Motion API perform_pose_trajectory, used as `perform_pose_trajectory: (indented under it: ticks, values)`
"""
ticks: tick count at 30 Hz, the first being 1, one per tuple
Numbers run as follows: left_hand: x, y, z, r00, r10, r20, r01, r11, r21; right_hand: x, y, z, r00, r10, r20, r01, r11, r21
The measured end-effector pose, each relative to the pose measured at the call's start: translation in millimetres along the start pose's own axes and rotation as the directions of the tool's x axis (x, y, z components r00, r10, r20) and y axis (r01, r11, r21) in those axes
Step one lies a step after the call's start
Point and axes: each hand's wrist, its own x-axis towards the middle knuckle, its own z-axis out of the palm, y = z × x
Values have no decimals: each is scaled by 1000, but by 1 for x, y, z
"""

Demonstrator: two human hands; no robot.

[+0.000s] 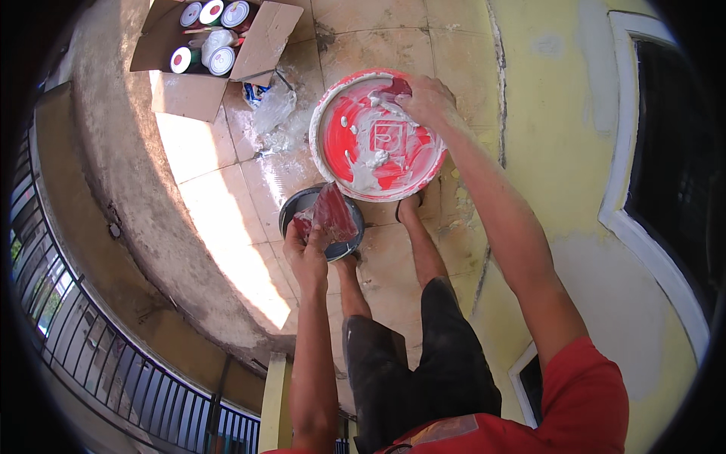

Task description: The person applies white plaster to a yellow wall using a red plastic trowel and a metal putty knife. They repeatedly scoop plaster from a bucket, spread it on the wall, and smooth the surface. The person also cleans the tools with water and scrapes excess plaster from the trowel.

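Observation:
My left hand (306, 257) is closed on a dark red flat putty spreader (333, 214), smeared with white and held up over a dark grey tub (358, 216). More dark red shows beside the thumb; I cannot tell if it is a second blade. Ahead and to the right stands a big round red lid or bucket top (340, 144) with a white-smeared rim and white putty (378, 159) spread in streaks and lumps. At its far right edge my right hand (429, 102) grips another dark red spreader (395, 91), its blade against the red surface.
A cardboard box (261, 38) of several paint cans (221, 60) stands far left, with crumpled clear plastic (276, 113) beside it. A yellow wall (552, 159) with a white-framed window (624, 151) rises right. A low ledge (144, 280) and railing (83, 318) run left.

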Motion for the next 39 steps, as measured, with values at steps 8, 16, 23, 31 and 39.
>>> perform_pose_trajectory:
  ticks: [8, 16, 23, 31, 39]
  values:
    - [32, 3, 25, 999, 45, 8, -45, 999, 13, -57, -6, 57, 988, -117, 104, 110, 991, 76]
    - [96, 23, 60, 993, 78, 83, -95, 968, 231, -132, 50, 99, 873, 163, -459, 114, 847, 518]
    - [126, 23, 43, 993, 120, 4, -84, 673, 735, -145, 93, 163, 740, 673, 10, -312, 330, 891]
    - [150, 37, -21, 998, 25, 60, -64, 557, 828, -232, 94, 178, 459, 888, -38, -395, 242, 886]
    - [311, 56, -124, 947, -103, 306, -262, 311, 914, -328, -71, 261, 248, 967, -57, -376, 151, 914]
